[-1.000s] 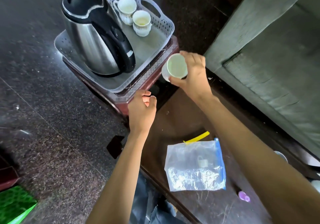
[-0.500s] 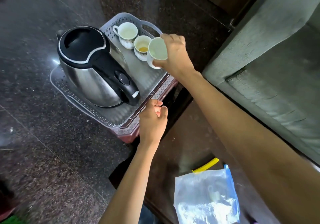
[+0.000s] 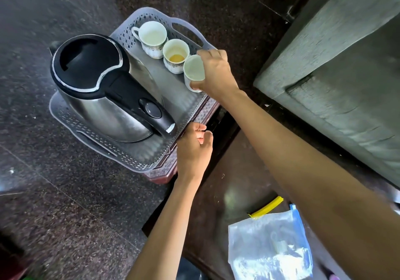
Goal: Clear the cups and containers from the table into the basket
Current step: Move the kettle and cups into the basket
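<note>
A grey perforated basket (image 3: pixel 151 160) sits on a maroon stool. Inside it stand a steel kettle with a black lid (image 3: pixel 104 89) and two white cups: one with a handle (image 3: pixel 152 38), one holding a bit of amber liquid (image 3: pixel 175 55). My right hand (image 3: pixel 216 74) grips a third white cup (image 3: pixel 193 72) by its side, inside the basket just beside the second cup; whether it rests on the basket floor I cannot tell. My left hand (image 3: pixel 193 152) is curled at the basket's near right rim, fingers closed, seemingly on the rim.
A dark wooden table (image 3: pixel 233 193) lies at the lower right with a clear zip bag (image 3: pixel 270 247) and a yellow strip (image 3: pixel 267 207) on it. A grey sofa (image 3: pixel 346 63) fills the right side. Dark speckled stone floor surrounds the stool.
My right hand carried the white cup from above the table edge into the basket and lowered it beside the second cup. My left hand stayed at the basket rim.
</note>
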Demonstrator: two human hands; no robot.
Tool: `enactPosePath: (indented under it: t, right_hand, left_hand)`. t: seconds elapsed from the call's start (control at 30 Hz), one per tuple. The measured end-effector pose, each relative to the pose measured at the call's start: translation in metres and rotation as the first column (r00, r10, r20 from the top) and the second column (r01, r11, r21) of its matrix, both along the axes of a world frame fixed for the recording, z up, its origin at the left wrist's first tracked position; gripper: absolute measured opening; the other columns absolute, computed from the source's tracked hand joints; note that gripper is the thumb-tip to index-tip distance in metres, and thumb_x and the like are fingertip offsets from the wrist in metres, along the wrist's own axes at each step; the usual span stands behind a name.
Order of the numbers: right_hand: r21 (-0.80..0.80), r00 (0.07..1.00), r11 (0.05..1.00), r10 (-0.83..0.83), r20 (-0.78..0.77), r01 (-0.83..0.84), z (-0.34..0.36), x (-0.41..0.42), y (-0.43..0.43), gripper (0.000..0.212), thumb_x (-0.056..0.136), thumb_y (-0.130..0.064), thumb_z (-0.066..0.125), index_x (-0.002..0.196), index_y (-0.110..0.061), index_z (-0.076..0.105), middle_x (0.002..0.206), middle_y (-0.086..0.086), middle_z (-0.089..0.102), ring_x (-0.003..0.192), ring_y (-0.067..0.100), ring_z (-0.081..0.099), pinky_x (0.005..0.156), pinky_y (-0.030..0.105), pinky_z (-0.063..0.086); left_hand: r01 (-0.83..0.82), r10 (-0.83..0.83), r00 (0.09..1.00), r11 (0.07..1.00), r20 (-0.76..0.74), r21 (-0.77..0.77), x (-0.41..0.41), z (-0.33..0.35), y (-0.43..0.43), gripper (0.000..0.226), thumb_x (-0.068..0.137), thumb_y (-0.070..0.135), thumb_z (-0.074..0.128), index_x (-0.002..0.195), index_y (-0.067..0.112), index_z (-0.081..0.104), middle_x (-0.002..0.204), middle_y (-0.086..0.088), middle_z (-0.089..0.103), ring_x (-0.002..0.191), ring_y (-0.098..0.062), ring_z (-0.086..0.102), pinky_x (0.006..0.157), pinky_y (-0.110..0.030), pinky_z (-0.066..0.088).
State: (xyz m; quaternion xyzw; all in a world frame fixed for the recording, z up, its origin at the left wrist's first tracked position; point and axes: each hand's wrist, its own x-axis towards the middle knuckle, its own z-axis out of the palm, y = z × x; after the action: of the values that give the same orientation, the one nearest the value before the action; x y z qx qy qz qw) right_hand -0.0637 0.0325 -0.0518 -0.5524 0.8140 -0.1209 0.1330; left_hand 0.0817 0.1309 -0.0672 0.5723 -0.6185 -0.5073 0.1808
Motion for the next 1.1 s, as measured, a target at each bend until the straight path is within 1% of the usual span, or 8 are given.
enactPosePath:
  t: [0.1, 0.23, 0.4, 0.5, 0.7, 0.87, 1.0, 1.1]
  right_hand:
    - [0.019, 1.000, 1.000, 0.012, -0.011, -0.012, 0.000, 0.000, 0.001, 0.080, 0.073, -0.035, 0.077, 0.138, -0.010, 0.040, 0.136, 0.010, 0.046, 0.125, 0.029, 0.034, 0.104, 0.039, 0.039]
    - [0.000, 0.999, 1.000, 0.001, 0.047, 0.000, 0.006, -0.001, 0.010, 0.093, 0.073, -0.039, 0.078, 0.145, -0.009, 0.029, 0.139, 0.009, 0.044, 0.126, 0.028, 0.032, 0.106, 0.034, 0.035]
    - [-0.250, 0.990, 0.964, -0.061, 0.128, 0.092, 0.029, -0.002, 0.055, 0.068, 0.077, -0.032, 0.073, 0.135, -0.009, 0.046, 0.131, 0.011, 0.049, 0.118, 0.027, 0.041, 0.101, 0.027, 0.032]
    - [-0.333, 0.980, 0.927, -0.131, 0.151, 0.175, 0.038, -0.008, 0.107, 0.055, 0.077, -0.032, 0.068, 0.125, -0.009, 0.054, 0.123, 0.011, 0.054, 0.113, 0.028, 0.046, 0.094, 0.020, 0.028]
    - [-0.294, 0.950, 0.908, -0.254, 0.180, 0.298, 0.027, -0.017, 0.242, 0.040, 0.080, -0.030, 0.066, 0.114, -0.009, 0.062, 0.114, 0.009, 0.059, 0.109, 0.029, 0.049, 0.088, 0.014, 0.025]
    - [-0.220, 0.906, 0.888, -0.354, 0.231, 0.403, 0.008, -0.010, 0.354, 0.035, 0.081, -0.025, 0.068, 0.111, -0.007, 0.063, 0.113, 0.009, 0.060, 0.106, 0.030, 0.049, 0.085, 0.012, 0.024]
    - [-0.165, 0.870, 0.868, -0.420, 0.257, 0.468, -0.006, -0.003, 0.429, 0.033, 0.081, -0.021, 0.069, 0.110, -0.006, 0.063, 0.112, 0.010, 0.060, 0.104, 0.030, 0.050, 0.083, 0.010, 0.024]
    - [-0.128, 0.843, 0.853, -0.459, 0.281, 0.506, -0.016, 0.004, 0.472, 0.031, 0.082, -0.016, 0.067, 0.112, -0.006, 0.062, 0.113, 0.011, 0.059, 0.103, 0.030, 0.047, 0.085, 0.014, 0.027]
  left_hand:
    - [0.011, -0.011, 1.000, 1.000, 0.001, 0.004, 0.000, -0.001, 0.000, 0.018, 0.090, 0.017, 0.058, 0.106, 0.010, 0.061, 0.089, 0.004, 0.064, 0.069, 0.007, 0.055, 0.061, 0.001, 0.039]
    - [0.022, -0.022, 1.000, 1.000, 0.009, -0.017, -0.001, 0.004, 0.003, 0.018, 0.090, 0.016, 0.058, 0.107, 0.008, 0.061, 0.092, 0.000, 0.068, 0.070, -0.001, 0.058, 0.061, 0.001, 0.039]
    - [0.068, -0.066, 0.998, 0.994, 0.021, -0.082, -0.003, 0.020, 0.019, 0.018, 0.091, 0.017, 0.058, 0.106, 0.009, 0.060, 0.090, 0.002, 0.066, 0.071, -0.003, 0.058, 0.063, -0.004, 0.040]
    - [0.085, -0.084, 0.996, 0.990, 0.013, -0.116, -0.007, 0.029, 0.042, 0.017, 0.090, 0.017, 0.058, 0.105, 0.009, 0.061, 0.087, 0.003, 0.067, 0.067, 0.006, 0.057, 0.060, 0.001, 0.038]
    - [0.144, -0.142, 0.990, 0.980, 0.020, -0.139, -0.022, 0.036, 0.113, 0.018, 0.090, 0.018, 0.060, 0.106, 0.009, 0.061, 0.082, 0.008, 0.061, 0.066, 0.005, 0.055, 0.060, 0.002, 0.036]
    - [0.225, -0.221, 0.974, 0.967, 0.045, -0.120, -0.034, 0.029, 0.184, 0.019, 0.091, 0.020, 0.058, 0.107, 0.011, 0.061, 0.085, 0.008, 0.062, 0.073, 0.000, 0.056, 0.065, -0.007, 0.041]
    - [0.253, -0.249, 0.967, 0.963, 0.049, -0.097, -0.041, 0.022, 0.241, 0.016, 0.090, 0.018, 0.059, 0.104, 0.011, 0.061, 0.081, 0.008, 0.060, 0.069, 0.004, 0.056, 0.061, 0.000, 0.038]
    - [0.269, -0.265, 0.962, 0.960, 0.058, -0.074, -0.042, 0.016, 0.277, 0.014, 0.089, 0.016, 0.058, 0.101, 0.010, 0.062, 0.080, 0.006, 0.062, 0.069, -0.002, 0.057, 0.062, -0.007, 0.041]
